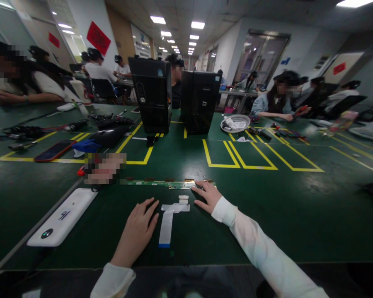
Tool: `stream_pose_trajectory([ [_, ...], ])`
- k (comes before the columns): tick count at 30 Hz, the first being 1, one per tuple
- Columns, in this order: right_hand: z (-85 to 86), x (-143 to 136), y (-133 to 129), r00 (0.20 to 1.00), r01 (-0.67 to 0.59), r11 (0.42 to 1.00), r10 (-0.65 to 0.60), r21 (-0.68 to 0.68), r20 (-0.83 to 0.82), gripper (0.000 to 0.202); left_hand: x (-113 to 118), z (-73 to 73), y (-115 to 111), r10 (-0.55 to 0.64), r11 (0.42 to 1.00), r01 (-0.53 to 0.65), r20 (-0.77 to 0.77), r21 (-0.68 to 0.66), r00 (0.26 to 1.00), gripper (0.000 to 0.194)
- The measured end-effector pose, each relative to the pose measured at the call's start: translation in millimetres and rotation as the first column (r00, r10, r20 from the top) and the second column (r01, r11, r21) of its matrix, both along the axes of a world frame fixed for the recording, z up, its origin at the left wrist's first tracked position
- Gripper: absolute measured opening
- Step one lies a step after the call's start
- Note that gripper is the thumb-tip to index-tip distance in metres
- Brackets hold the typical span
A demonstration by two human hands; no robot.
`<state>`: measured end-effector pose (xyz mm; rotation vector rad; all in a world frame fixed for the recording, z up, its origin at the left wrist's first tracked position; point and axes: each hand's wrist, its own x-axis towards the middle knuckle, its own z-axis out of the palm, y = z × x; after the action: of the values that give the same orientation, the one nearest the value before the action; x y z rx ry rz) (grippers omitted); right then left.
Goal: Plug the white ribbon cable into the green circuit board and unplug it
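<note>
Left hand [139, 231] near ribbon cable [165, 227], right hand [209, 196] on one circuit board [178, 184], fingers [153, 207] parted

White device, lower L: dark logo on top, poss. "AI" seen at an angle; I can't confirm from my feed. [69, 207]
R black tower [200, 109]: pale "D"-like mark on front; small line above, too blurred.
L black tower [152, 97]: tiny front lettering, illegible.
Red wall sign [98, 38], bkgd. L: dark characters, unreadable to me.
</note>
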<state>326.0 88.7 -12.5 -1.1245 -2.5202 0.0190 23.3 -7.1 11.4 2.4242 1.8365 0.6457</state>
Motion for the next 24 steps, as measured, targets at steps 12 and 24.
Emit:
stream_pose_trajectory([
  [12, -7.1, -1.3, 4.3, 1.0, -0.004, 1.0, 0.004, 0.016, -0.006, 0.05, 82.1, -0.2, 5.5, -0.243, 0.969, 0.245, -0.065, 0.023, 0.968, 0.043],
  [24, -6.6, -0.4, 3.8, 0.999, -0.006, 1.0, 0.007, 0.023, -0.039, 0.045, 91.2, -2.5, 15.6, -0.221, 0.975, 0.223, -0.098, 0.019, 0.97, 0.047],
])
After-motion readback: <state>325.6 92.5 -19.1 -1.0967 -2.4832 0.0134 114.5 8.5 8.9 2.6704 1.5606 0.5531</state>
